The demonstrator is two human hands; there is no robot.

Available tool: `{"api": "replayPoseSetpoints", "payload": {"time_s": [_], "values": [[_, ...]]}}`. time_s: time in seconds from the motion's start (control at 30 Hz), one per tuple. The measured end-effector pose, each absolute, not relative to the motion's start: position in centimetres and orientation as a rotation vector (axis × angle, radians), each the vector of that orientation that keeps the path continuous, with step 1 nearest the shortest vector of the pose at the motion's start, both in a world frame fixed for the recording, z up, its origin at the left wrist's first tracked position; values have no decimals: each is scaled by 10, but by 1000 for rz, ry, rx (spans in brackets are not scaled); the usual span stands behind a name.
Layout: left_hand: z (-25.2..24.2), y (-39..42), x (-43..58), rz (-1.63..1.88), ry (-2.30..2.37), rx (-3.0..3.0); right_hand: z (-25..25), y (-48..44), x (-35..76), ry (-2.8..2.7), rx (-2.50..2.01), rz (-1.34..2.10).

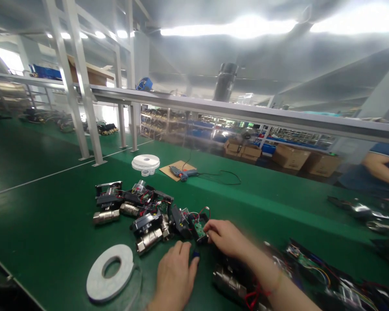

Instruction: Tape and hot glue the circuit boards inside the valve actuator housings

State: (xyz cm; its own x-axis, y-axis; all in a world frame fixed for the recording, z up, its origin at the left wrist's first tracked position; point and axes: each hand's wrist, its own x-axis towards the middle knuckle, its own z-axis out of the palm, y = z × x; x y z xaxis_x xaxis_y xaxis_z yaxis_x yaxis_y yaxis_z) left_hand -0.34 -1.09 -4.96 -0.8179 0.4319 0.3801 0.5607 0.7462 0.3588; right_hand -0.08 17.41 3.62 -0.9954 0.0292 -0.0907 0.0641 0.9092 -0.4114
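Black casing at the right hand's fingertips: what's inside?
Inside the black casing is a green circuit board. The right hand hides part; anything beneath the board is covered.

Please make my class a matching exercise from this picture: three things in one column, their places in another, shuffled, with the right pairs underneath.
Things
1. Large white tape roll
2. Glue gun
3. Central green circuit board

Places
A. At the fingers of the right hand
B. Left of the left hand
C. Partly on a cardboard sheet

Right pairs: 1-B, 2-C, 3-A
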Motion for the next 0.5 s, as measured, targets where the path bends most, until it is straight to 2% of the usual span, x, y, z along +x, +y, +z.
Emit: {"api": "replayPoseSetpoints", "payload": {"time_s": [0.27,0.5], "values": [[-57,10,-9,-776,-2826,-714,35,194,8,3086,-5,-603],[-42,13,-21,-1024,-2639,-829,32,174,3,3030,-350,-609]]}}
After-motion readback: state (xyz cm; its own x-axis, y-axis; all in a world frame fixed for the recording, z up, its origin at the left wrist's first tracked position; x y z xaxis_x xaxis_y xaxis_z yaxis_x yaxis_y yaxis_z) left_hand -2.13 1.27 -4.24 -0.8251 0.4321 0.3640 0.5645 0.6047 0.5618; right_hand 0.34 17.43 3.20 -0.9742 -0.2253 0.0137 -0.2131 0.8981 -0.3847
